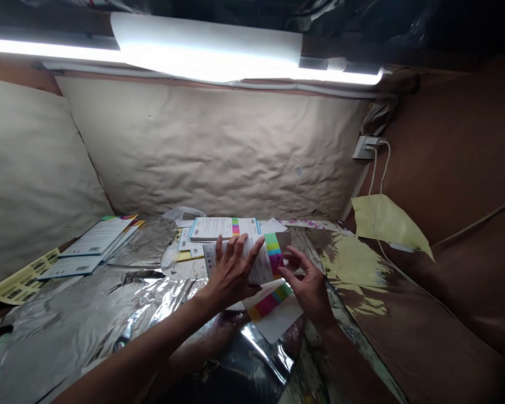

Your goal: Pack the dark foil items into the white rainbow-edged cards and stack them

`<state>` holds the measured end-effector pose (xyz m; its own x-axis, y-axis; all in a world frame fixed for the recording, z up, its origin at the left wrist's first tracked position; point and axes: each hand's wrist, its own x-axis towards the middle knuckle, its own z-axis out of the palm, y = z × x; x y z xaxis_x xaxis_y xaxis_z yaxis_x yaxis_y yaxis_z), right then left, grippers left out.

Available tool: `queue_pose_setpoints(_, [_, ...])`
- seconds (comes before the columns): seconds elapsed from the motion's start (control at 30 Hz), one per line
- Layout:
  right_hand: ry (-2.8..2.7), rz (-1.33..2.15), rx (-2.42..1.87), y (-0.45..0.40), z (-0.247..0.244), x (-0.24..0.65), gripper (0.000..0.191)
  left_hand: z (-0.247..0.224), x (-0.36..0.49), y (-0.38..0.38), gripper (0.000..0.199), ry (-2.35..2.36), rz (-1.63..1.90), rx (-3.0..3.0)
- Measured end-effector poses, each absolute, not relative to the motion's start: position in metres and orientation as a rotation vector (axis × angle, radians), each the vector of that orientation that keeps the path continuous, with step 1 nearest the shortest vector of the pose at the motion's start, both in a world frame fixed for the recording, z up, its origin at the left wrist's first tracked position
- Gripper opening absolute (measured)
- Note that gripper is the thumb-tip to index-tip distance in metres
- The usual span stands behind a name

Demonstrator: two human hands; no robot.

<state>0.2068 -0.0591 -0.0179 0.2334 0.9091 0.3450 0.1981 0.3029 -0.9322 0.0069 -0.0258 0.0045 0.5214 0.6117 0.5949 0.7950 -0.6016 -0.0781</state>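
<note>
A white printed carton (257,270) with a rainbow band near its right end is between my hands, above the foil-covered table. My left hand (232,269) lies across its face, fingers reaching its far edge and thumb at the near edge. At the right end, my right hand (309,283) has its thumb against the carton's edge, with the other fingers curled behind the end flap. Beneath the hands lies a second piece of rainbow-striped card (273,306), white on its near part. The left hand hides part of the first carton.
Behind the hands lies a stack of printed cartons (212,229). More flat cartons (96,238) and a yellow label sheet (25,275) lie at left. Silver foil (79,320) covers the table. A socket (367,147) with cables and yellow paper (389,224) are at right.
</note>
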Motion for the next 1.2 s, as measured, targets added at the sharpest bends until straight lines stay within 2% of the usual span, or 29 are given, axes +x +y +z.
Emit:
queue_pose_setpoints(0.07, [-1.082, 0.556, -1.162, -0.057, -0.02, 0.202, 0.089, 0.003, 0.01, -0.029, 0.114, -1.234, -0.847, -2.363])
queue_pose_setpoints(0.1, [-1.01, 0.631, -1.115, -0.057, -0.021, 0.199, 0.095, 0.003, 0.012, -0.031, 0.116, -1.245, -0.888, -2.353])
queue_pose_setpoints(0.13, [-0.958, 0.773, -1.043, -0.057, -0.022, 0.197, 0.093, 0.004, 0.013, -0.034, 0.118, -1.25, -0.928, -2.365])
queue_pose_setpoints(0.2, [-0.887, 1.056, -0.893, -0.058, -0.022, 0.195, 0.073, 0.011, 0.013, -0.039, 0.124, -1.263, -1.007, -2.466])
queue_pose_setpoints(0.3, [-0.862, 1.198, -0.833, -0.06, -0.017, 0.198, 0.045, 0.031, 0.008, -0.041, 0.122, -1.44, -1.166, -2.793])
queue_pose_setpoints(0.4, [-1.031, 1.284, -0.862, -0.063, -0.013, 0.203, 0.04, 0.045, 0.0, -0.033, 0.108, -1.737, -1.499, -3.214])
queue_pose_setpoints(0.5, [-1.22, 1.365, -0.916, -0.067, -0.014, 0.203, 0.04, 0.037, -0.008, -0.016, 0.087, -1.698, -1.762, -3.625])
queue_pose_setpoints(0.63, [-1.289, 1.34, -0.96, -0.066, -0.021, 0.2, 0.045, 0.012, -0.016, 0.005, 0.047, -1.6, -1.497, -3.908])
queue_pose_setpoints(0.7, [-1.346, 1.281, -0.972, -0.062, -0.024, 0.201, 0.046, 0.002, -0.019, 0.012, 0.035, -1.599, -1.41, -3.877])
queue_pose_setpoints(0.77, [-1.402, 1.218, -1.0, -0.058, -0.028, 0.203, 0.038, -0.003, -0.021, 0.017, 0.028, -1.581, -1.402, -3.813])
queue_pose_setpoints(0.87, [-1.463, 1.183, -1.041, -0.053, -0.037, 0.204, 0.028, -0.008, -0.024, 0.021, 0.022, -1.473, -1.296, -3.787])
queue_pose_setpoints(0.97, [-1.605, 1.055, -1.093, -0.049, -0.047, 0.204, 0.031, -0.014, -0.027, 0.023, 0.019, -1.309, -1.087, -3.772])
queue_pose_setpoints(1.1, [-1.992, 0.585, -1.181, -0.047, -0.052, 0.208, 0.037, -0.026, -0.028, 0.021, 0.028, -1.209, -0.946, -3.596])
queue_pose_setpoints(1.2, [-2.025, 0.251, -1.283, -0.052, -0.046, 0.208, 0.037, -0.034, -0.026, 0.019, 0.033, -1.198, -0.965, -3.412])
